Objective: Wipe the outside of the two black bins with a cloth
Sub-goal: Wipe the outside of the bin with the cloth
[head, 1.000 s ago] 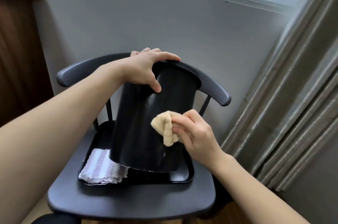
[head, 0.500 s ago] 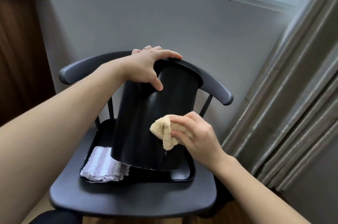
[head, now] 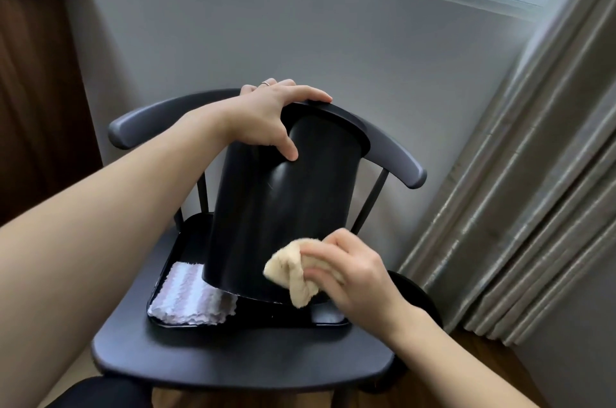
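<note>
A tall black bin (head: 283,207) stands tilted on a black tray (head: 186,241) on a dark chair seat. My left hand (head: 266,117) grips the bin's top rim, thumb on its front wall. A crumpled beige cloth (head: 293,274) is pressed against the bin's lower right side, and my right hand (head: 350,277) holds it. A round black shape (head: 413,294), perhaps a second bin, shows low behind my right wrist beside the chair.
A folded white and grey striped cloth (head: 190,297) lies in the tray's front left corner, partly under the bin. The chair (head: 233,357) has a curved backrest (head: 393,160). Grey curtains (head: 533,207) hang at right, a wooden door (head: 33,107) at left.
My right hand has slid the beige cloth down the bin's side, from mid-height to near the bottom edge. My left hand keeps its grip on the rim.
</note>
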`<state>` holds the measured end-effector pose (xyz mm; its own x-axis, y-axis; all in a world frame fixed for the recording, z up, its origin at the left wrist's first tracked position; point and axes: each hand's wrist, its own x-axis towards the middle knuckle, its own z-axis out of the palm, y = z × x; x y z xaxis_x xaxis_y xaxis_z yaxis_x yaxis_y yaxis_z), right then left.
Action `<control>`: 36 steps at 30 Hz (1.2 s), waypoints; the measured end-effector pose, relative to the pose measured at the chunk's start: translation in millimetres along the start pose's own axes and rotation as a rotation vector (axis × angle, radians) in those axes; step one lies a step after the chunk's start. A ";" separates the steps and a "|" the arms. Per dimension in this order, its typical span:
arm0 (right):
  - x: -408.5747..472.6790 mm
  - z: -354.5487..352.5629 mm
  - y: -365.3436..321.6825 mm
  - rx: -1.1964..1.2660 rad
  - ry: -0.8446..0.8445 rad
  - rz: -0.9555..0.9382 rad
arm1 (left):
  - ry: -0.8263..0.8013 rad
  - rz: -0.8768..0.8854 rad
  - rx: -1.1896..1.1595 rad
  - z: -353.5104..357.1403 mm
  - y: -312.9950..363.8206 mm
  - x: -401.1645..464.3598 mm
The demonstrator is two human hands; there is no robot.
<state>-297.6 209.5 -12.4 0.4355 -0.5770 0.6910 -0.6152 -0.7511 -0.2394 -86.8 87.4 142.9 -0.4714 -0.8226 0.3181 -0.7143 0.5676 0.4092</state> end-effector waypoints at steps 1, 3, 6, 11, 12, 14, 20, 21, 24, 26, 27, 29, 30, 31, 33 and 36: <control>6.8 -1.6 2.2 -0.011 0.052 0.043 | 0.002 0.001 0.003 0.2 0.2 -0.1; 20.9 -4.6 6.2 -0.010 0.177 0.158 | 0.002 -0.001 0.009 0.7 0.9 0.3; 19.7 0.4 4.9 0.024 0.201 0.180 | -0.003 -0.009 0.015 0.6 0.4 1.9; -21.5 14.8 -5.5 0.103 0.047 0.046 | -0.004 -0.029 -0.005 -0.5 -3.1 3.2; -21.9 14.4 -5.3 0.100 0.033 0.042 | -0.002 -0.027 -0.002 -0.5 -3.0 3.0; -12.7 10.5 -1.2 0.077 0.057 0.046 | 0.003 -0.023 0.008 -0.2 -2.2 2.3; 14.3 5.5 5.2 0.128 0.255 0.279 | 0.002 -0.038 0.000 -0.5 -1.3 0.3; 6.6 8.9 2.4 0.139 0.227 0.253 | 0.001 -0.044 -0.003 -1.2 -1.7 -0.1; -25.3 16.5 -6.9 0.189 0.086 0.173 | -0.002 -0.059 -0.025 -2.9 -4.1 -1.9; -34.9 16.7 -9.0 0.193 0.034 0.178 | 0.004 -0.058 -0.036 -3.5 -4.9 -3.5; -35.4 15.4 -9.4 0.196 0.040 0.192 | 0.008 -0.055 -0.031 -3.4 -4.3 -4.0; -31.4 10.3 -10.4 0.229 0.107 0.223 | 0.008 -0.053 -0.008 -3.1 -1.0 -5.1; -28.4 7.2 -10.8 0.247 0.159 0.243 | 0.008 -0.054 -0.005 -2.6 1.3 -6.2; -25.1 4.4 -10.6 0.259 0.207 0.269 | 0.013 -0.054 -0.011 -2.3 3.6 -7.5; -20.7 -0.5 -10.0 0.272 0.272 0.342 | 0.041 -0.061 -0.039 -1.5 8.0 -9.6; -19.1 -9.3 -11.4 0.301 0.331 0.431 | 0.101 -0.072 -0.027 0.4 18.7 -12.4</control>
<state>-305.1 232.1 -16.5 -0.0672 -0.7546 0.6528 -0.4569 -0.5584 -0.6924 -94.5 108.1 146.3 -0.3640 -0.8544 0.3708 -0.7298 0.5090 0.4564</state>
